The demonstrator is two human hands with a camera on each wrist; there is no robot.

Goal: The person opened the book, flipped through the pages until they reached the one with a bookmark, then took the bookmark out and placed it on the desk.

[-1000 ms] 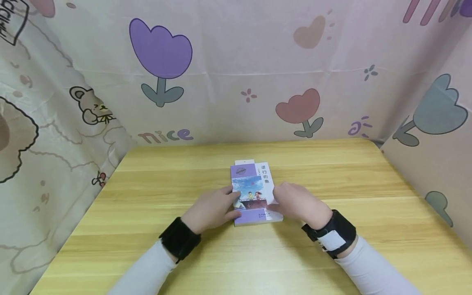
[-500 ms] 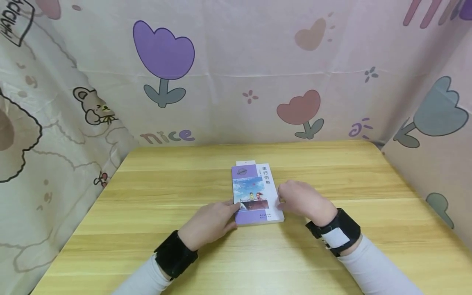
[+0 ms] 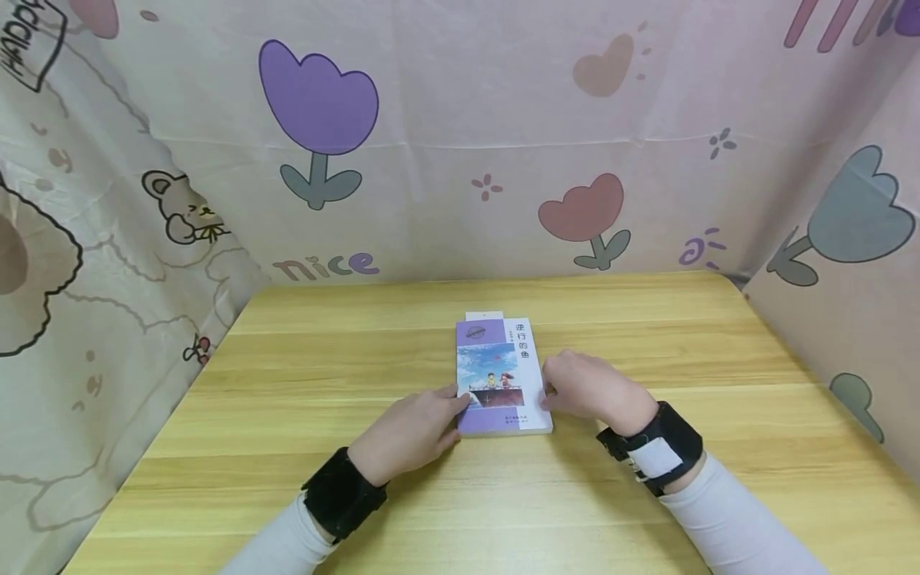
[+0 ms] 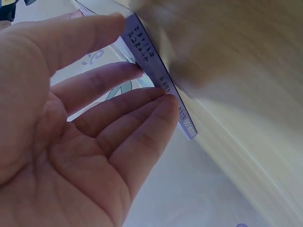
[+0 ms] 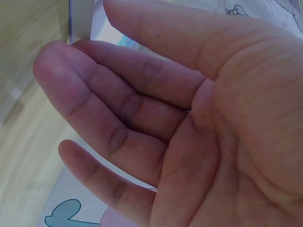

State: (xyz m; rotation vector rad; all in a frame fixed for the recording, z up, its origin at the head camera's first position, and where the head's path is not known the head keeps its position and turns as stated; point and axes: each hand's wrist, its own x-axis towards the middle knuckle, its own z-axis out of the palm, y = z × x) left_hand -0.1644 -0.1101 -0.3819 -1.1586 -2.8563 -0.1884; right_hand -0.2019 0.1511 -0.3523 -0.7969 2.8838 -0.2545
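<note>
A book (image 3: pixel 496 375) with a purple and white cover, showing two small figures under a blue sky, lies flat on the wooden table (image 3: pixel 345 343). From under its far edge a white strip (image 3: pixel 485 316) sticks out. My left hand (image 3: pixel 410 431) touches the book's left side; in the left wrist view its fairly straight fingers (image 4: pixel 137 142) meet the purple spine (image 4: pixel 158 75), thumb apart from them. At the right side rests my right hand (image 3: pixel 592 391), its fingertips by the book's edge. The right wrist view shows its fingers gently bent beside the white page block (image 5: pixel 81 21).
A cloth curtain (image 3: pixel 446 104) with printed flowers and bears hangs behind the table and along both sides. Black bands (image 3: pixel 345 495) circle both wrists, above white sleeves (image 3: pixel 740 511). Bare wood surrounds the book.
Both hands have drawn slightly off the cover to the book's sides, the left toward the near left and the right outward. The book has shifted a little to the right.
</note>
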